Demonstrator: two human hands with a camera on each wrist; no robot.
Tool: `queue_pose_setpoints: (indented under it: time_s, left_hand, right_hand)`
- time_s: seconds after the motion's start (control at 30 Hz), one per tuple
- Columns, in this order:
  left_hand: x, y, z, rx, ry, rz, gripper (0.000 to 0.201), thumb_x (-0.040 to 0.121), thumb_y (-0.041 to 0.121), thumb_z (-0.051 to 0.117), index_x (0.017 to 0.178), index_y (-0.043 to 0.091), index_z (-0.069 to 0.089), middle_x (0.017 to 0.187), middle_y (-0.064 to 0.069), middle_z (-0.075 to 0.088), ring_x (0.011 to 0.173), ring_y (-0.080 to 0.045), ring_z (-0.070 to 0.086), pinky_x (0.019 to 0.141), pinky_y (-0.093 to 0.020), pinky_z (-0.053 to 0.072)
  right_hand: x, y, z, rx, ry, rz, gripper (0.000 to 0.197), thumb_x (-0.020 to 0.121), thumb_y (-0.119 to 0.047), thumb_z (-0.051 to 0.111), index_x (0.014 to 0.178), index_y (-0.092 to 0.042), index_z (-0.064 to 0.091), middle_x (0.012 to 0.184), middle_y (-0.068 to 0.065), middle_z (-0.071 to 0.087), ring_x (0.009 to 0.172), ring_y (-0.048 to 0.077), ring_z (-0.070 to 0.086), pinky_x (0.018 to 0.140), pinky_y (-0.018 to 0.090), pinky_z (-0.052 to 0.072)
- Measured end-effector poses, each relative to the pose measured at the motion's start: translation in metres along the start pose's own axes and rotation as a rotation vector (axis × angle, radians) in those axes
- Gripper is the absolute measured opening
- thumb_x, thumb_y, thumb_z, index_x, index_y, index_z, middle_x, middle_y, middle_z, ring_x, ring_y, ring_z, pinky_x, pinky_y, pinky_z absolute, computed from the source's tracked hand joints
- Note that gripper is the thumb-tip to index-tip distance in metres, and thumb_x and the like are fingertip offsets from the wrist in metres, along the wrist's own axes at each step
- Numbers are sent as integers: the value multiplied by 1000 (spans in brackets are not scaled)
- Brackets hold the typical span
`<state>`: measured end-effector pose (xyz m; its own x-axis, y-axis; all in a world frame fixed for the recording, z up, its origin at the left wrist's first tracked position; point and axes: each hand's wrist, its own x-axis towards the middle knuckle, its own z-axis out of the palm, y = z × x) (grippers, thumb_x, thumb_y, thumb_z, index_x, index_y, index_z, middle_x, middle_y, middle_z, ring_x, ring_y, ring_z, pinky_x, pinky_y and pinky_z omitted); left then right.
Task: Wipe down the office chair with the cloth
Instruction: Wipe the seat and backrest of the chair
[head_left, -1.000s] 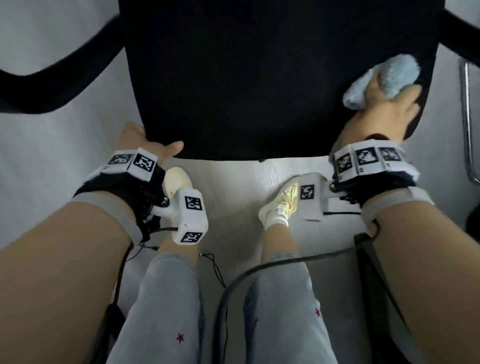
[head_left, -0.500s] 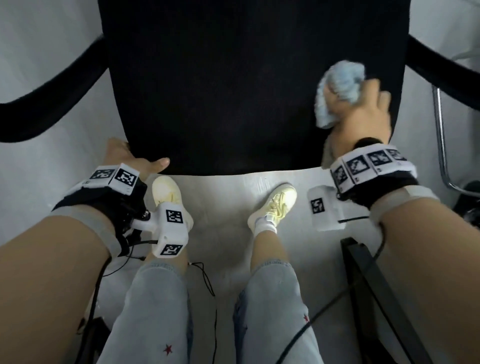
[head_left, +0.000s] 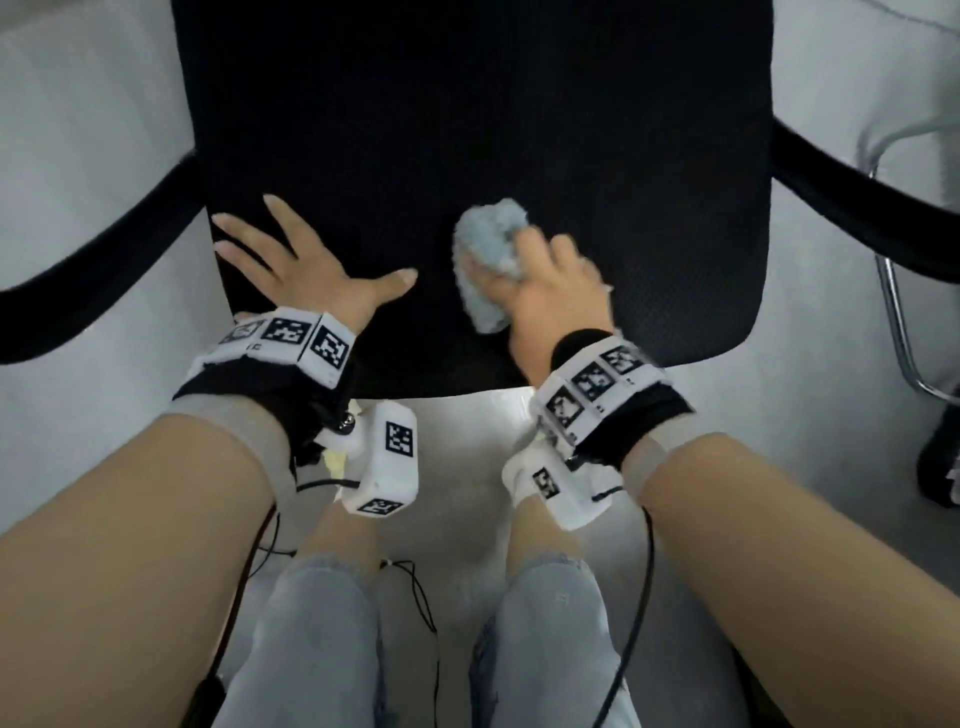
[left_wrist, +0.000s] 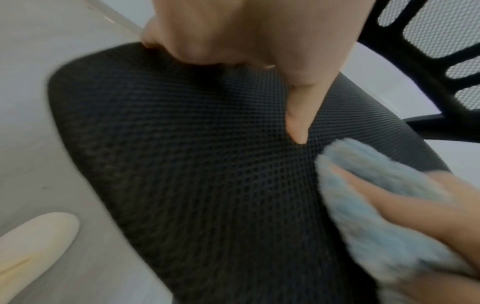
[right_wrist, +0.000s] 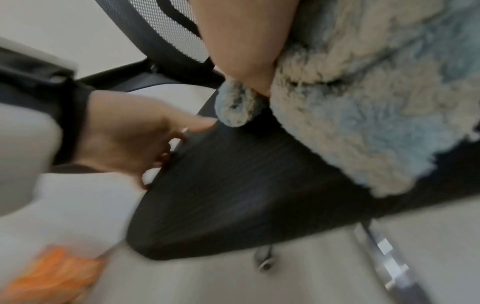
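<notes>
The black mesh seat of the office chair (head_left: 519, 130) fills the upper head view. My left hand (head_left: 298, 265) lies flat on its front left part, fingers spread and straight; the left wrist view shows its thumb (left_wrist: 298, 115) pressed on the mesh seat (left_wrist: 194, 164). My right hand (head_left: 545, 291) grips a bunched fluffy light-blue cloth (head_left: 488, 270) and presses it on the middle of the seat, just right of the left thumb. The cloth (right_wrist: 363, 113) fills the upper right of the right wrist view, resting on the seat (right_wrist: 246, 195).
Black armrests curve out at the left (head_left: 93, 260) and right (head_left: 857, 208) of the seat. A chrome tube frame (head_left: 898, 338) stands on the grey floor at the right. My legs in light jeans (head_left: 322, 649) stand close to the seat's front edge, cables hanging beside them.
My right hand has swept the cloth from the seat's right edge leftward to its middle. My left hand has moved from gripping the front left edge to lying flat on top.
</notes>
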<state>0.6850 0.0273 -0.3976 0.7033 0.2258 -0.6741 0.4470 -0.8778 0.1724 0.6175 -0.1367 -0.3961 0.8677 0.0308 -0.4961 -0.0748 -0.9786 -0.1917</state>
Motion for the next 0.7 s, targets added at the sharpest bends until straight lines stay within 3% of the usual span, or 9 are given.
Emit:
queue_pose_setpoints:
  time_s: [0.07, 0.13, 0.23, 0.3, 0.4, 0.47, 0.5, 0.57, 0.7]
  left_hand:
    - [5, 11, 5, 71, -1, -19, 135, 58, 59, 73, 143, 11, -21, 148, -24, -28, 137, -40, -25, 107, -64, -7]
    - [8, 20, 8, 132, -7, -58, 139, 56, 56, 76, 142, 9, -22, 148, -26, -27, 137, -42, -23, 105, -67, -3]
    - [12, 31, 3, 202, -59, -85, 137, 57, 50, 78, 142, 9, -20, 149, -27, -23, 139, -44, -17, 107, -64, 7]
    - [17, 34, -7, 267, -104, -69, 133, 60, 46, 79, 143, 8, -18, 150, -28, -17, 140, -45, -9, 109, -59, 16]
    - [25, 30, -20, 367, -150, -38, 127, 63, 41, 80, 145, 9, -13, 151, -30, -5, 139, -46, 7, 109, -51, 25]
    - [28, 27, -25, 411, -181, -36, 125, 65, 38, 79, 145, 9, -12, 151, -29, -4, 139, -45, 10, 109, -49, 27]
    - [29, 26, -27, 420, -199, -37, 124, 66, 37, 79, 144, 8, -13, 151, -30, -5, 139, -45, 10, 109, -49, 27]
    - [30, 24, -25, 415, -227, -35, 123, 68, 35, 78, 144, 8, -14, 150, -30, -9, 140, -46, 6, 109, -50, 27]
    - [33, 22, -20, 406, -239, -27, 121, 69, 35, 76, 143, 7, -15, 150, -31, -11, 140, -46, 2, 107, -51, 30]
  right_hand:
    - [4, 42, -14, 22, 81, 276, 52, 82, -3, 49, 131, -19, 46, 139, 12, 29, 118, 37, 32, 93, 46, 39]
    - [5, 71, -29, 95, 171, 507, 64, 76, 1, 52, 133, -24, 43, 138, 17, 29, 118, 41, 32, 94, 49, 40]
    - [25, 59, -39, 108, 92, 634, 65, 81, -3, 49, 139, -26, 33, 146, 17, 19, 123, 40, 29, 98, 49, 36]
    - [41, 19, -33, 94, 17, 479, 54, 87, -7, 45, 138, -18, 33, 147, 14, 17, 124, 38, 29, 97, 47, 36]
    - [48, -38, -23, 36, -29, -25, 52, 89, -12, 41, 140, -21, 33, 148, 12, 16, 126, 36, 26, 99, 46, 33]
    - [56, -33, -26, -17, -68, -192, 56, 90, -15, 41, 142, -30, 28, 146, 10, 18, 126, 35, 25, 101, 46, 31]
    - [61, -19, -31, -53, -54, -203, 57, 90, -15, 42, 141, -34, 28, 145, 10, 20, 124, 35, 27, 100, 46, 32]
    - [72, 21, -44, -70, 36, -62, 61, 85, -11, 48, 139, -35, 33, 139, 12, 26, 119, 37, 30, 95, 47, 35]
    - [94, 95, -79, 110, 229, 507, 66, 80, -10, 52, 139, -32, 34, 140, 22, 26, 123, 42, 29, 101, 49, 31]
